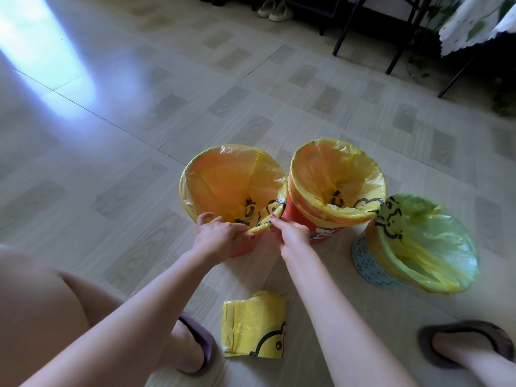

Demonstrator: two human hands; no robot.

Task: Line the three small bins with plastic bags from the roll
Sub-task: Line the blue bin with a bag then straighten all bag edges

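Hands are curled on the near rim of the leftmost bin (245, 248): left hand (216, 233) and right hand (290, 233) pinch its yellow bag (223, 174). The roll (252, 325) lies on the floor (111, 135), nearer the feet.

Both forearms extend forward; left hand (216, 230) and right hand (290, 231), close together, fingers curled, pinching a rim.

Orange plastic bin at left (243, 247): wall largely hidden behind both hands and the yellow liner overhang.
Red printed bin, centre (321, 233): lettering on wall too blurred to read.
Pale blue dotted bin (371, 269): base partly covered by liner.
Dark slipper on right foot (458, 347): blurred.
White leaf-print cloth (474, 26): cut off by top-right edge.
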